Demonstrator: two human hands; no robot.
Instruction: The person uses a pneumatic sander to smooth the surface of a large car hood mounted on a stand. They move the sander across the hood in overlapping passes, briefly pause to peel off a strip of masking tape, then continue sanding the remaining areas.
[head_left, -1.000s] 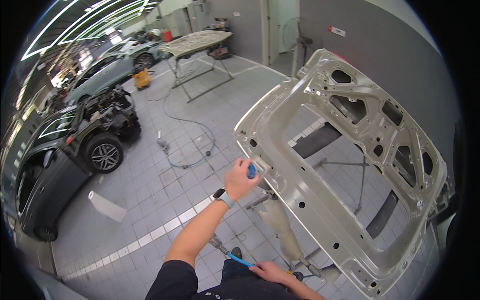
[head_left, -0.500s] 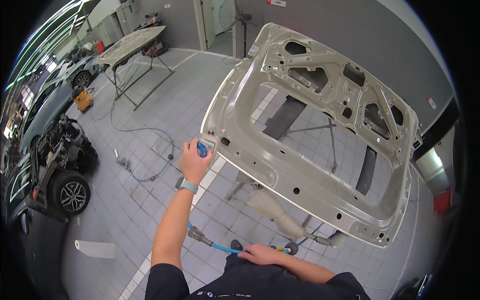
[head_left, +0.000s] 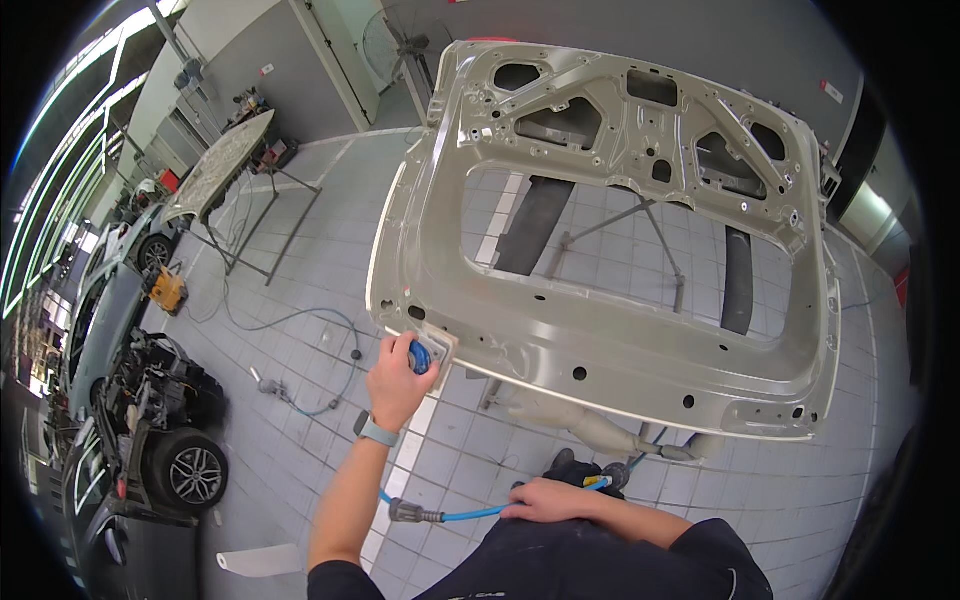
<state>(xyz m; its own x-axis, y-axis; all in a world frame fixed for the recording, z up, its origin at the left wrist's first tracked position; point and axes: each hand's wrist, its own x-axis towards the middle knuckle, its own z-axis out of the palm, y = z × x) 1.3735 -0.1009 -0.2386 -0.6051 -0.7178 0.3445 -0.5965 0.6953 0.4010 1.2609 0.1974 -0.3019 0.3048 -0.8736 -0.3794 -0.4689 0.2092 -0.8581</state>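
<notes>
My left hand point(head_left: 397, 382) is closed on a sanding block point(head_left: 441, 350) with a round blue knob. The block lies against the near edge of a beige-grey car tailgate point(head_left: 520, 325), close to its left corner. This panel is a bare frame with a large window opening and many holes. At my waist, my right hand point(head_left: 552, 500) has its fingers curled over a blue hose point(head_left: 470, 515). A grey connector point(head_left: 408, 511) sits on that hose, left of the hand. Beyond it the hose runs behind my left forearm, so its end is hidden.
A stand with dark padded supports point(head_left: 537, 225) bears the tailgate. Beneath its near edge hangs a wrapped beige part point(head_left: 590, 428). At left, another air hose point(head_left: 310, 312) lies on the tiles near a partly dismantled car point(head_left: 165, 420). A second panel point(head_left: 225, 165) rests on a trestle farther back.
The view has turned, so the tailgate appears levelled and farther left. My left hand has moved the sanding block rightward along the near edge, past the corner. My right hand keeps the hose.
</notes>
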